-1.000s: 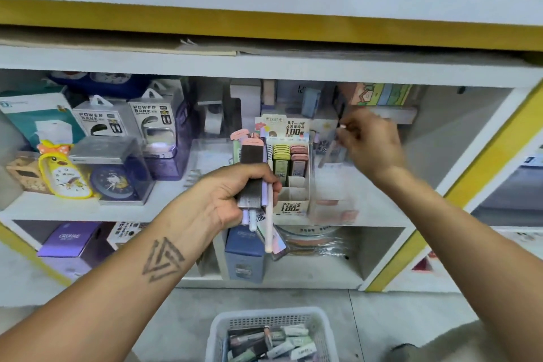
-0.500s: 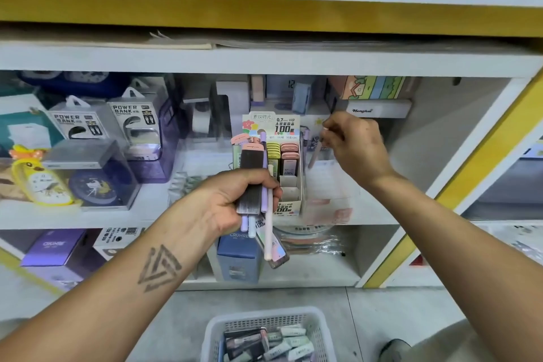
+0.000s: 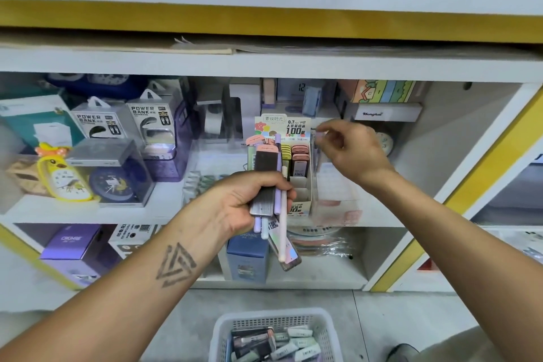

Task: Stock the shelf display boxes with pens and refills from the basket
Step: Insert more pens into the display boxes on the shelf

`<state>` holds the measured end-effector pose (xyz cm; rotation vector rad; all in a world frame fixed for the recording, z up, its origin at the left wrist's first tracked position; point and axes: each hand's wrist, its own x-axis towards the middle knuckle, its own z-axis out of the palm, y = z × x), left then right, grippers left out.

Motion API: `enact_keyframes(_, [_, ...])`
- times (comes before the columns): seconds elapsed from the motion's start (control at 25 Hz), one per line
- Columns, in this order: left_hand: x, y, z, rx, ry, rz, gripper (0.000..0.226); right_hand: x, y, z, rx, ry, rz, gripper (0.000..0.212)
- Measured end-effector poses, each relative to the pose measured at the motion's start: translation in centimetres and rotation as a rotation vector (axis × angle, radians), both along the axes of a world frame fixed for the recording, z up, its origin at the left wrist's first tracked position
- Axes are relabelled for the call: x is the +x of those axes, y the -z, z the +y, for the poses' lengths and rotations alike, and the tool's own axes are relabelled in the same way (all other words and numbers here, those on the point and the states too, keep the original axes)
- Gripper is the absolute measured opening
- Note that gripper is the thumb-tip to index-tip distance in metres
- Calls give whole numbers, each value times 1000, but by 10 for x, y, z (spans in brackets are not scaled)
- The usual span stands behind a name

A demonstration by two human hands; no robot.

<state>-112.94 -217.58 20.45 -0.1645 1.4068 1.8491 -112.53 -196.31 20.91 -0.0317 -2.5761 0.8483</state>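
Observation:
My left hand (image 3: 246,200) grips a bundle of pens and refill cases (image 3: 269,182) upright in front of the shelf. Pale purple and white pens stick out below the fist, pink-capped cases above it. Just behind stands a cardboard display box (image 3: 299,185) of 0.7 lead refills with yellow and pink cases in its slots. My right hand (image 3: 349,150) is raised to the right of that box and pinches a small pale pen (image 3: 318,135) over a clear plastic display box (image 3: 335,194). A white basket (image 3: 273,335) on the floor holds several more refill cases.
Power bank boxes (image 3: 123,123), a yellow duck clock (image 3: 63,176) and a boxed round clock (image 3: 117,182) fill the shelf's left side. Boxes (image 3: 385,103) are stacked at the back right. The lower shelf holds blue and purple boxes (image 3: 248,256). A yellow shelf post (image 3: 458,194) slants at right.
My right hand drew back from the rear of the shelf and lowered toward the clear box beside the refill display. My left hand kept its bundle still.

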Motion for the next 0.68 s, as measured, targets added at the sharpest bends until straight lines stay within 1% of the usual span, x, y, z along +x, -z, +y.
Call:
enact_keyframes(0.04, [2, -1, 1, 3, 8, 6, 14, 6, -5, -8, -234, -69, -101, 20])
enact_keyframes(0.08, [5, -3, 3, 6, 15, 14, 15, 12, -8, -16, -414, -130, -229, 27])
enact_keyframes(0.12, [7, -4, 5, 11, 18, 23, 14, 18, -8, -22, -510, -173, -353, 33])
enact_keyframes(0.16, [9, -6, 7, 19, 20, 34, 12, 23, -8, -27, -567, -203, -446, 34])
enact_keyframes(0.24, [15, -8, 11, 42, 24, 43, 11, 31, -7, -28, -702, -224, -515, 27])
enact_keyframes(0.32, [19, -9, 12, 84, 20, 31, 12, 35, -8, -23, -816, -226, -523, 21])
enact_keyframes(0.4, [22, -11, 12, 125, 19, 17, 13, 40, -11, -19, -884, -231, -528, 15])
enact_keyframes(0.48, [23, -9, 12, 141, 12, -1, 15, 42, -12, -15, -1017, -176, -443, 7])
enact_keyframes(0.56, [21, -6, 11, 94, -28, -20, 9, 40, -18, -5, -1171, -56, -231, 5])
enact_keyframes(0.6, [20, -5, 10, 73, -48, -24, 8, 39, -23, 4, -1167, 7, -96, 5])
enact_keyframes(0.64, [19, -3, 10, 63, -57, -21, 8, 38, -28, 13, -1087, 65, 31, 4])
enact_keyframes(0.68, [17, -2, 10, 60, -59, -18, 9, 36, -32, 23, -955, 114, 130, 4])
